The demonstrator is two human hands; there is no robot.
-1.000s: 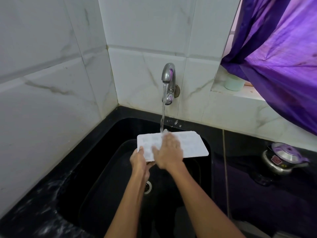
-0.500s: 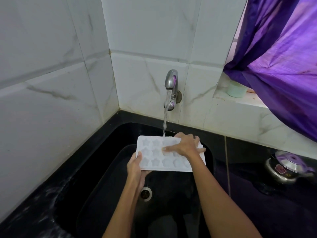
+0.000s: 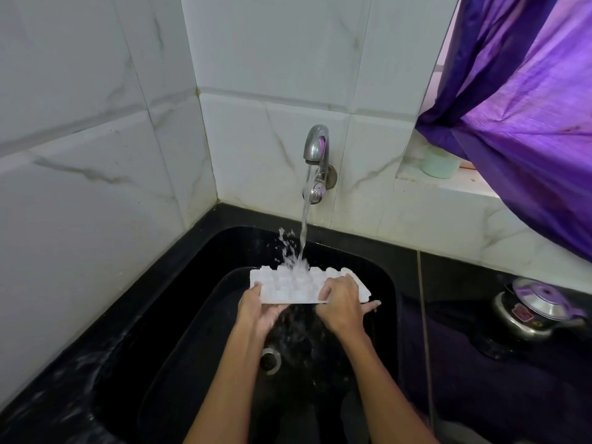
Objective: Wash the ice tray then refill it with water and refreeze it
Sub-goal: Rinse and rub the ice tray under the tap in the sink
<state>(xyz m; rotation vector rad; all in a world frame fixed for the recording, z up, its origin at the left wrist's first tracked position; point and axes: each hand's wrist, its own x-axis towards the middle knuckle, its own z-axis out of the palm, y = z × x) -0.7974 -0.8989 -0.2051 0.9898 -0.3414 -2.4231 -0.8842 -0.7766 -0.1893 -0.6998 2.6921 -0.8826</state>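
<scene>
A white ice tray [image 3: 290, 285] is held level over the black sink [image 3: 378, 270], its bumpy underside facing up. Water from the metal tap [image 3: 316, 155] falls on the tray's far edge and splashes. My left hand [image 3: 256, 307] grips the tray's near left corner, thumb on top and fingers beneath. My right hand [image 3: 341, 304] holds the tray's right part, fingers curled over the top and thumb sticking out to the right under the near edge.
The sink drain [image 3: 270, 360] lies below the hands. White marble tiles form the corner behind and to the left. A pale green cup [image 3: 439, 164] stands on the window ledge under a purple curtain [image 3: 525, 123]. A steel pressure cooker [image 3: 535, 309] sits on the dark counter at right.
The tray has been turned over, so its bumpy underside now faces up instead of the star-shaped cells. My right hand moved from the tray's top middle to its right near edge. Water now splashes.
</scene>
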